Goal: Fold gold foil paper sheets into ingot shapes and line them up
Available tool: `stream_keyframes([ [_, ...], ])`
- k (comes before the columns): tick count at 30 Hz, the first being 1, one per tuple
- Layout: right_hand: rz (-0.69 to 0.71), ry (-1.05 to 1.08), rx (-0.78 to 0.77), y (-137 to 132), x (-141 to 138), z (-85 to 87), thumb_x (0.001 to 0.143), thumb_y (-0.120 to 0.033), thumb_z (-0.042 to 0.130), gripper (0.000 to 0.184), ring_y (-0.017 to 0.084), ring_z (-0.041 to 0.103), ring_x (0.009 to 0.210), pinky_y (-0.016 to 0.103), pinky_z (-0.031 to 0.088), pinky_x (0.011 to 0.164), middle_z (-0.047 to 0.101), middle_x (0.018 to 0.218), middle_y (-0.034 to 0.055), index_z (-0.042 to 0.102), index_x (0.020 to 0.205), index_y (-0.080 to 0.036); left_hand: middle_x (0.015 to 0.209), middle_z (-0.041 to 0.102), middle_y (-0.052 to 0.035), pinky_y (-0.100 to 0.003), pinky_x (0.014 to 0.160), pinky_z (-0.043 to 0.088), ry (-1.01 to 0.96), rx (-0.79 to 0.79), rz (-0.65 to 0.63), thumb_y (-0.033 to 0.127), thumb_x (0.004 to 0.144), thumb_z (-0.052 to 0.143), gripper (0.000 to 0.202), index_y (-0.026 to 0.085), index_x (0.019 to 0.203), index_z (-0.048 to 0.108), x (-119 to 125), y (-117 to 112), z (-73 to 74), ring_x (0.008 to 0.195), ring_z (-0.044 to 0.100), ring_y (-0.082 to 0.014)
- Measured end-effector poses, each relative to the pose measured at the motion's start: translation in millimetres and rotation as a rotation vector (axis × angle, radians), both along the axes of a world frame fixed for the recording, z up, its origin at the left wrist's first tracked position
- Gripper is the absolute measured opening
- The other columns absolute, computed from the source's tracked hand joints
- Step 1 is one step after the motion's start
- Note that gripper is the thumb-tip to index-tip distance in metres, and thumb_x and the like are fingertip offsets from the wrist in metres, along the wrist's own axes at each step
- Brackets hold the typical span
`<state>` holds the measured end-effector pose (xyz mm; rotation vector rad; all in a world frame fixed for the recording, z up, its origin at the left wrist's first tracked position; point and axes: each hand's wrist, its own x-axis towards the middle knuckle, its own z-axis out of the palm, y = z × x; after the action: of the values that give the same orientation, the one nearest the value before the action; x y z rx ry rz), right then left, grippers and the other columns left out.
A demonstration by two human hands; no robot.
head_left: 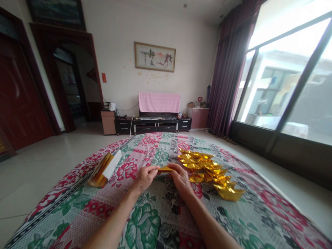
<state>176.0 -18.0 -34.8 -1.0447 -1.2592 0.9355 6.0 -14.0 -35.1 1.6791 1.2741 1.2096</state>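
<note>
Between my two hands, a small strip of folded gold foil paper [165, 169] is held just above the patterned cloth. My left hand [145, 178] pinches its left end between thumb and fingers. On the other end, my right hand [180, 176] is closed too, fingers over the top edge. Several folded gold paper ingots [229, 192] stand in overlapping rows to the right of my right hand. Off to the left lies a packet of gold paper sheets [103, 171], partly in a clear wrapper with a white side showing.
A round table with a floral tablecloth [144, 224] spreads under my arms. Beyond it, a low black cabinet [155, 126] carries a screen covered by a pink cloth [159, 102]. Purple curtains [223, 76] and a large window are at right.
</note>
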Motion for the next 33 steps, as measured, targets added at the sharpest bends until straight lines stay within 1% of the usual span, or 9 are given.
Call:
stream_keyframes([
  [4,0.005,0.057,-0.073,0.7,0.7,-0.6,0.062,-0.024,0.045,0.034,0.018,0.062,0.070,0.026,0.050,0.064,0.069,0.081,0.0043,0.067,0.086,-0.014,0.084,0.072,-0.0045,-0.026,0.071,0.049,0.058,0.050,-0.016,0.033,0.076,0.051,0.035,0.015,0.100,0.068,1.9,-4.3,4.9,0.076,0.064,-0.0179],
  [7,-0.010,0.036,-0.064,3.6,0.7,-3.6,0.062,-0.025,0.044,0.036,0.017,0.061,0.067,0.025,0.049,0.060,0.069,0.078,0.0045,0.068,0.086,-0.013,0.093,0.071,-0.0054,-0.027,0.079,0.049,0.083,0.103,-0.033,0.030,0.074,0.054,0.032,0.017,0.098,0.069,3.8,-5.7,6.8,0.085,0.065,-0.0194],
  [10,-0.013,-0.002,-0.040,5.9,0.6,-6.5,0.063,-0.026,0.044,0.038,0.017,0.061,0.068,0.024,0.048,0.058,0.069,0.081,0.0057,0.068,0.089,-0.012,0.099,0.070,-0.0063,-0.028,0.083,0.049,0.060,0.097,-0.023,0.027,0.071,0.056,0.033,0.017,0.100,0.069,5.1,-5.5,7.1,0.089,0.065,-0.0202],
  [13,0.000,-0.048,-0.029,6.1,0.3,-6.9,0.065,-0.026,0.043,0.040,0.017,0.061,0.070,0.024,0.048,0.058,0.069,0.083,0.0066,0.068,0.092,-0.011,0.098,0.070,-0.0064,-0.029,0.084,0.049,0.008,0.026,0.007,0.025,0.071,0.054,0.036,0.014,0.102,0.067,5.3,-4.5,6.5,0.088,0.065,-0.0204],
  [16,-0.012,-0.086,-0.013,4.8,-0.2,-5.2,0.065,-0.026,0.044,0.040,0.018,0.061,0.072,0.024,0.048,0.058,0.069,0.082,0.0061,0.070,0.091,-0.012,0.094,0.071,-0.0044,-0.029,0.085,0.049,-0.022,-0.024,0.027,0.024,0.072,0.052,0.035,0.014,0.100,0.068,4.8,-3.1,4.9,0.089,0.065,-0.0203],
  [24,0.015,-0.074,-0.024,3.8,-0.4,-6.3,0.064,-0.025,0.045,0.037,0.017,0.061,0.072,0.025,0.049,0.061,0.069,0.086,0.0042,0.070,0.089,-0.015,0.093,0.071,-0.0017,-0.031,0.090,0.047,-0.045,-0.022,0.056,0.017,0.068,0.049,0.038,0.016,0.101,0.068,4.4,0.9,1.2,0.094,0.063,-0.0195],
  [29,-0.052,-0.246,-0.012,3.1,0.3,-6.0,0.067,-0.026,0.043,0.039,0.016,0.059,0.064,0.025,0.046,0.062,0.068,0.074,0.0024,0.071,0.092,-0.017,0.112,0.065,-0.0030,-0.032,0.101,0.039,0.035,0.109,0.085,0.015,0.065,0.050,0.031,0.018,0.087,0.072,4.5,2.5,1.6,0.110,0.055,-0.0201],
  [31,-0.093,-0.307,-0.011,1.5,-0.5,-4.0,0.067,-0.028,0.043,0.038,0.017,0.058,0.063,0.026,0.045,0.061,0.067,0.068,0.0022,0.072,0.090,-0.017,0.110,0.066,-0.0034,-0.032,0.101,0.039,0.063,0.131,0.107,0.015,0.065,0.051,0.028,0.019,0.082,0.073,5.0,1.2,3.2,0.108,0.057,-0.0205],
  [33,-0.117,-0.326,0.010,-0.4,-1.6,-1.6,0.066,-0.028,0.044,0.038,0.017,0.057,0.062,0.025,0.044,0.060,0.067,0.068,0.0023,0.071,0.090,-0.017,0.100,0.070,-0.0031,-0.031,0.098,0.042,0.078,0.128,0.124,0.016,0.064,0.051,0.027,0.019,0.080,0.073,5.4,-1.2,5.8,0.102,0.060,-0.0204],
])
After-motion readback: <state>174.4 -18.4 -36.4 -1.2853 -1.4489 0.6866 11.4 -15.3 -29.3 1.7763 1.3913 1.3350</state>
